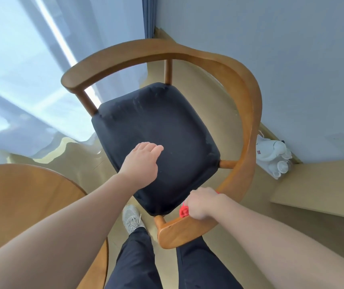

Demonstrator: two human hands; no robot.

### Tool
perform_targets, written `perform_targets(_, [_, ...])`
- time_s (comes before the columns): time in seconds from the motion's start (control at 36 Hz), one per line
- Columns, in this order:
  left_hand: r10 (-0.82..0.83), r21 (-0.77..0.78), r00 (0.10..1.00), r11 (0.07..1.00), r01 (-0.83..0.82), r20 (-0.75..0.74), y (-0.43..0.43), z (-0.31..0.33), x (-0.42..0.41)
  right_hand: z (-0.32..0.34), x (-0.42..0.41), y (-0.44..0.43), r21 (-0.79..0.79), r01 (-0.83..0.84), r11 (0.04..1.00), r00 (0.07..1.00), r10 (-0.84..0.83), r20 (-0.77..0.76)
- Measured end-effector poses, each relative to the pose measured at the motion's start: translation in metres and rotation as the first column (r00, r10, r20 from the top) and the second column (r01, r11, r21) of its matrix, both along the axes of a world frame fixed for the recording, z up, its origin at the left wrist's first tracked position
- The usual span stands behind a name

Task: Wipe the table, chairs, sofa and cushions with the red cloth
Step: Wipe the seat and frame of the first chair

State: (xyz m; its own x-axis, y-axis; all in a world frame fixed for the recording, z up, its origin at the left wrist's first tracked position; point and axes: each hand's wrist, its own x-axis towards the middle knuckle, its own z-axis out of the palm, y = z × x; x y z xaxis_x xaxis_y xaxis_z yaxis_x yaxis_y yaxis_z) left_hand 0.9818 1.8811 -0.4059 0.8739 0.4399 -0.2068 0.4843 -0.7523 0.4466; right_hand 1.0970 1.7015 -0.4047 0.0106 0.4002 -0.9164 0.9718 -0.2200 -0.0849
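The fingers of the right hand are curled tight round the cloth. The cloth is red and bunched up, and only a small bit pokes out by the fingers. The hand holds it on the chair, on the near end of the wood rail that bends round the seat.

The left hand is over the near part of the seat, palm down. Its fingers are close together and bent down a bit. They hold nothing. I cannot tell if they touch the seat. The seat is black and soft, with pale marks near its far edge and its right edge.

A round wood worktop is left of the chair, on the near side. A thin white curtain hangs past the chair on the left. A pale wall is past the chair on the right. A white kettle sits low by that wall, right of the chair, with clear glasses just beside it. A wood ledge is also right of the chair, nearer than the kettle.

The person's legs, in dark trousers, are on the near side of the chair. A pale shoe is on the floor, by the near corner of the seat.
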Motion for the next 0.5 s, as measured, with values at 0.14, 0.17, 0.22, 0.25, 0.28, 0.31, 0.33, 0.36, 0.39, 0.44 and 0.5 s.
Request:
perform_targets(0.14, [0.034,0.008,0.999,0.999,-0.034,-0.038,0.008,0.004,-0.015,0.008,-0.013,0.006,-0.003,0.051,0.999,0.993,-0.051,-0.11])
perform_targets(0.17, [0.045,0.007,0.998,0.999,-0.044,-0.051,0.009,0.005,-0.02,0.01,-0.016,0.007,-0.017,0.045,0.999,0.991,-0.047,-0.124])
perform_targets(0.22, [0.065,0.005,0.996,0.998,-0.065,-0.068,0.01,0.007,-0.028,0.012,-0.023,0.009,-0.042,0.034,0.999,0.989,-0.04,-0.139])
perform_targets(0.25, [0.076,0.006,0.994,0.997,-0.076,-0.075,0.011,0.009,-0.031,0.014,-0.026,0.01,-0.05,0.032,0.998,0.989,-0.039,-0.145])
perform_targets(0.28, [0.086,0.007,0.993,0.996,-0.086,-0.082,0.012,0.01,-0.034,0.016,-0.029,0.012,-0.056,0.032,0.998,0.987,-0.041,-0.158])
perform_targets(0.31, [0.094,0.007,0.992,0.996,-0.094,-0.088,0.013,0.012,-0.036,0.018,-0.033,0.014,-0.06,0.042,0.997,0.982,-0.052,-0.18])
perform_targets(0.33, [0.099,0.009,0.991,0.995,-0.099,-0.09,0.013,0.013,-0.039,0.02,-0.036,0.016,-0.064,0.06,0.996,0.975,-0.073,-0.211])
perform_targets(0.36, [0.104,0.01,0.99,0.995,-0.104,-0.091,0.013,0.015,-0.042,0.023,-0.039,0.019,-0.069,0.09,0.994,0.964,-0.104,-0.246])
perform_targets(0.39, [0.109,0.01,0.99,0.994,-0.109,-0.092,0.013,0.018,-0.044,0.027,-0.041,0.023,-0.08,0.139,0.987,0.947,-0.156,-0.28])
perform_targets(0.44, [0.122,0.006,0.988,0.993,-0.122,-0.092,0.014,0.025,-0.047,0.034,-0.045,0.03,-0.117,0.286,0.951,0.883,-0.309,-0.354])
perform_targets(0.5, [0.129,0.006,0.988,0.992,-0.129,-0.087,0.015,0.034,-0.048,0.041,-0.045,0.039,-0.094,0.407,0.909,0.813,-0.407,-0.417])
